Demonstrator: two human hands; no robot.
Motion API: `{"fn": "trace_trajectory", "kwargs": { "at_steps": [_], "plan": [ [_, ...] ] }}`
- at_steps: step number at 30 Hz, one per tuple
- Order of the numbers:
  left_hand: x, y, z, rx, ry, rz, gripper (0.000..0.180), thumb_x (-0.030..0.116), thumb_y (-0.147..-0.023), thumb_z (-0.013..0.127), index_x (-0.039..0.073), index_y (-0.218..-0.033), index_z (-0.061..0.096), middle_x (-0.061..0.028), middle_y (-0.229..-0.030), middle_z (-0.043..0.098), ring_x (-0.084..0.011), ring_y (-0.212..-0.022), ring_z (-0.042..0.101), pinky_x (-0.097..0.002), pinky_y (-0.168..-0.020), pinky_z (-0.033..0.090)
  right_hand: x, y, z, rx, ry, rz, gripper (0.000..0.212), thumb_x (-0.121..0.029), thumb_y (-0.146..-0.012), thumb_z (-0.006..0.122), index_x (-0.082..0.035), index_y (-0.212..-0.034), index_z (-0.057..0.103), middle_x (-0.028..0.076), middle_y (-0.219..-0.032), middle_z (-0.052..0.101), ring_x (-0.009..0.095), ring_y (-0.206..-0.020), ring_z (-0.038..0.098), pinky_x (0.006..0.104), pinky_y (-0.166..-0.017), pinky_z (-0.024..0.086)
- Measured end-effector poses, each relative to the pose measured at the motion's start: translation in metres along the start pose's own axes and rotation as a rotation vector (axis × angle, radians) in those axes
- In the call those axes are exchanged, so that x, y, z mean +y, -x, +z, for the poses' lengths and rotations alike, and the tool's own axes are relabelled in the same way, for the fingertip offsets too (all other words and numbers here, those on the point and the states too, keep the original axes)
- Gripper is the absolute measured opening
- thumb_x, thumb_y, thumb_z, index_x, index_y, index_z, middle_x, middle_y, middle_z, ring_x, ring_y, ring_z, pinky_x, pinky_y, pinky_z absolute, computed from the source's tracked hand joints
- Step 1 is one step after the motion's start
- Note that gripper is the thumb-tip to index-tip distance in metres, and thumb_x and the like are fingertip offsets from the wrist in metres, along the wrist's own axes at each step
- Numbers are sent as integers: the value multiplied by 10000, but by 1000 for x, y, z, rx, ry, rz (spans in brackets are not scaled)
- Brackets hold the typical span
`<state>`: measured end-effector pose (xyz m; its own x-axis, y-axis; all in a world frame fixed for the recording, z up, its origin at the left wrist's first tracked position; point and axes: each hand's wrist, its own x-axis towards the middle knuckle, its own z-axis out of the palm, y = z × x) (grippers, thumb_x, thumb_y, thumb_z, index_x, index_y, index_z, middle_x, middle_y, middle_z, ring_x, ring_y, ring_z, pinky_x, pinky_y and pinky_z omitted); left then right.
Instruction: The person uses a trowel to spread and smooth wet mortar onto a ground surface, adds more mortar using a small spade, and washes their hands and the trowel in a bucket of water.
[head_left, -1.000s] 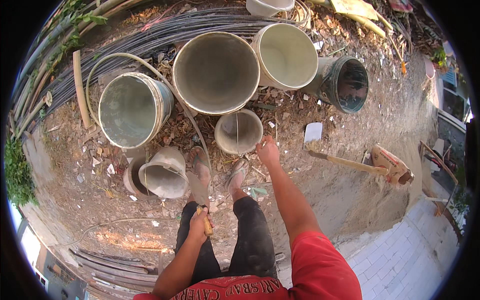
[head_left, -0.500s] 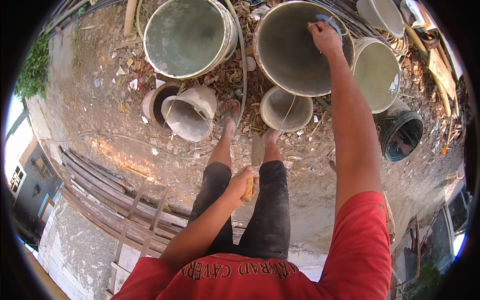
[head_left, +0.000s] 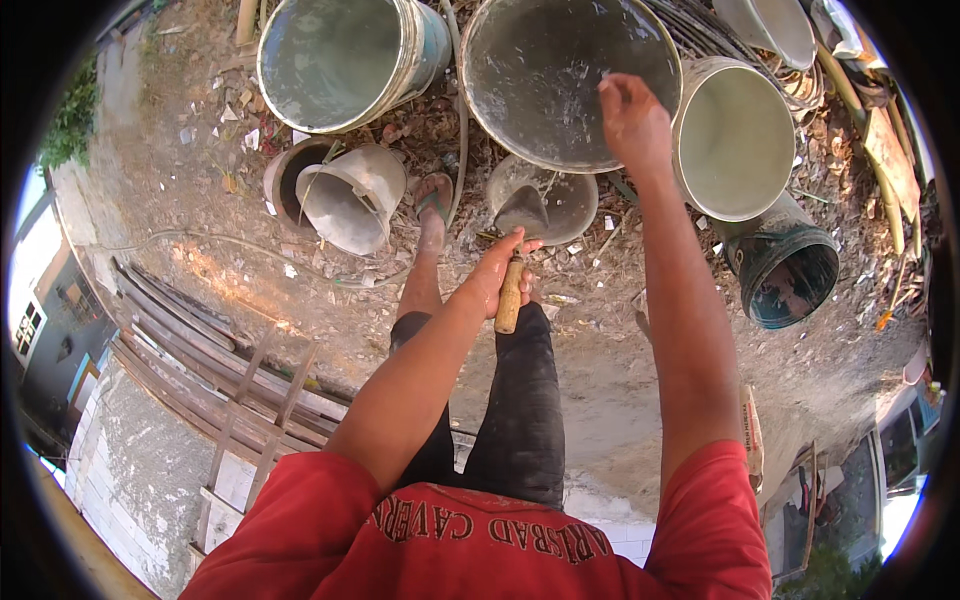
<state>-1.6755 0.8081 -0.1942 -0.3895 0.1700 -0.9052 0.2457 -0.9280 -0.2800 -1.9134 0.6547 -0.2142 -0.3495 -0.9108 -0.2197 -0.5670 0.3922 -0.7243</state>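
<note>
My left hand point(head_left: 490, 275) is wrapped round the wooden handle of a trowel point(head_left: 509, 296). Its grey blade points away from me, over the small grey bucket point(head_left: 572, 208). Above the near right rim of the large round tub of water point(head_left: 550, 85) is my right hand point(head_left: 640, 130). Its fingers are loosely bent and apart, with nothing seen in them. Splashes and ripples break the tub's water surface.
A wide water bucket point(head_left: 335, 60) stands left of the tub, and a pale bucket of liquid point(head_left: 735, 140) to its right. A dark bucket point(head_left: 793, 275) lies tipped. Two small buckets point(head_left: 350, 205) sit at left; a hose point(head_left: 462, 150) crosses the littered ground. Planks point(head_left: 200, 380) lie lower left.
My right hand has come out of the tub's far right side toward me, and the water is now splashing. My left hand has moved the trowel forward, over the small bucket.
</note>
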Motion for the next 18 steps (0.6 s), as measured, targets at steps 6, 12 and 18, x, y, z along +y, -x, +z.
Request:
{"fn": "trace_trajectory", "kwargs": {
  "at_steps": [6, 12, 18],
  "plan": [
    [-2, -5, 11, 151, -184, 34, 659, 715, -896, 515, 132, -1182, 623, -6, -700, 533, -140, -532, 506, -322, -524, 430, 39, -66, 8, -809, -639, 698, 385, -407, -930, 643, -27, -909, 698, 58, -790, 710, 155, -685, 686, 279, -598, 544],
    [4, -26, -2, 351, -517, 72, 267, 235, -956, 626, 50, -1142, 577, -108, -958, 646, -200, -600, 618, -381, -564, 601, -9, 114, 10, -1012, 46, -255, 374, -383, -953, 575, -40, -1034, 699, 180, -924, 719, 307, -801, 708, 406, -746, 573],
    [10, -35, 38, 421, -571, 91, 213, 164, -880, 678, -30, -948, 620, -131, -776, 635, -193, -597, 618, -336, -511, 544, -1, 19, -31, -159, -92, 74, 311, -339, -946, 541, -82, -996, 709, 186, -860, 717, 381, -818, 693, 444, -785, 551]
  ]
}}
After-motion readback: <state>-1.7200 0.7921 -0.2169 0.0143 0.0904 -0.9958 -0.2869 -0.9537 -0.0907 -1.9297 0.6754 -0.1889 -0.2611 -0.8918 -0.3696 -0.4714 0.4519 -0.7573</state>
